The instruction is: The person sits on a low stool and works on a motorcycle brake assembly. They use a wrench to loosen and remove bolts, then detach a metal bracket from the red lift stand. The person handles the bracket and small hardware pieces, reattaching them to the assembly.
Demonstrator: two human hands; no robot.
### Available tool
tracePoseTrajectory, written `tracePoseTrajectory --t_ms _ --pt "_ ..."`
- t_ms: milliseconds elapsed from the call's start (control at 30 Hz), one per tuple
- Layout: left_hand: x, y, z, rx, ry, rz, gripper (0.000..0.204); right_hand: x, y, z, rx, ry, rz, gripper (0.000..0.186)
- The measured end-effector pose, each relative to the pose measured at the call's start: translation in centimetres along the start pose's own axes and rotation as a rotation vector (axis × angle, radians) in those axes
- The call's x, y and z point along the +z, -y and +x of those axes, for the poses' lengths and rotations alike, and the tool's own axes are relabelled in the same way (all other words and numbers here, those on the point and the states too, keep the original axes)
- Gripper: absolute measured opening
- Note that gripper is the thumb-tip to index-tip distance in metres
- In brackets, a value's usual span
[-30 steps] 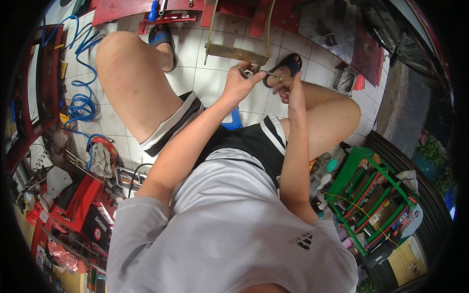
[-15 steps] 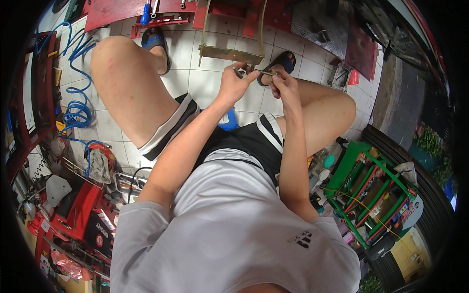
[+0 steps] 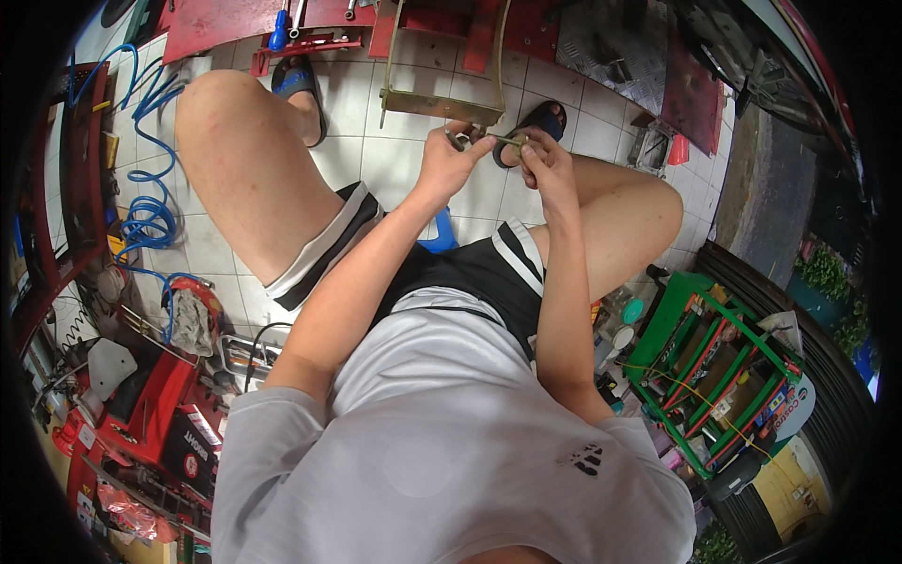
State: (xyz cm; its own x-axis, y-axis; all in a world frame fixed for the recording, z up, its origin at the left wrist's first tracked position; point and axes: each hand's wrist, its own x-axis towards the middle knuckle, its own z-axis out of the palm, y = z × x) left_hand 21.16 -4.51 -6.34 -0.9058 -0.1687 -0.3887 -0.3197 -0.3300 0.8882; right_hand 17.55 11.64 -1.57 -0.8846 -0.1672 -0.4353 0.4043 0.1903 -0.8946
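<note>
Between my knees, both hands meet just below the near edge of a brass-coloured metal bracket frame (image 3: 440, 105). My left hand (image 3: 449, 167) is closed around a small dull metal part whose end shows by the palm; the rest of it is hidden by the fingers. A thin metal rod (image 3: 507, 140) spans the gap from my left thumb to my right hand (image 3: 549, 167). The right fingers are closed in a pinch on the rod's right end. My left fingertips are close under the bracket's lower right corner; whether they touch it I cannot tell.
Red metal panels (image 3: 221, 23) lie ahead, with a blue-handled screwdriver (image 3: 279, 31) and wrenches. A coiled blue hose (image 3: 148, 221) runs along the left, near a red machine (image 3: 150, 418). At right stands a green rack (image 3: 678, 324). Under me is a blue stool (image 3: 442, 235).
My right fingertips and the rod's right end have shifted very slightly left. Both hands keep their hold, and the bracket stays at nearly the same spot.
</note>
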Motion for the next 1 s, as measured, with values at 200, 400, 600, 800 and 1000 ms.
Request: tracePoseTrajectory --t_ms 200,400,600,800,1000 --pt "-0.1 0.1 0.1 0.001 -0.001 0.010 0.025 0.6 0.6 -0.2 0.049 -0.084 0.041 0.031" --pt "-0.1 -0.2 -0.1 -0.025 0.005 0.002 0.027 -1.0 -0.6 0.7 0.133 -0.016 0.057 0.030" --pt "-0.1 -0.2 -0.1 0.003 0.015 0.009 0.025 -1.2 -0.8 0.8 0.240 -0.035 0.013 0.030" --pt "-0.1 -0.2 -0.1 0.010 0.014 0.014 0.023 -0.8 -0.2 0.7 0.239 -0.041 0.013 0.042" --pt "0.1 -0.2 -0.1 0.022 0.019 -0.014 0.023 -0.3 -0.8 0.7 0.109 0.037 0.034 0.044"
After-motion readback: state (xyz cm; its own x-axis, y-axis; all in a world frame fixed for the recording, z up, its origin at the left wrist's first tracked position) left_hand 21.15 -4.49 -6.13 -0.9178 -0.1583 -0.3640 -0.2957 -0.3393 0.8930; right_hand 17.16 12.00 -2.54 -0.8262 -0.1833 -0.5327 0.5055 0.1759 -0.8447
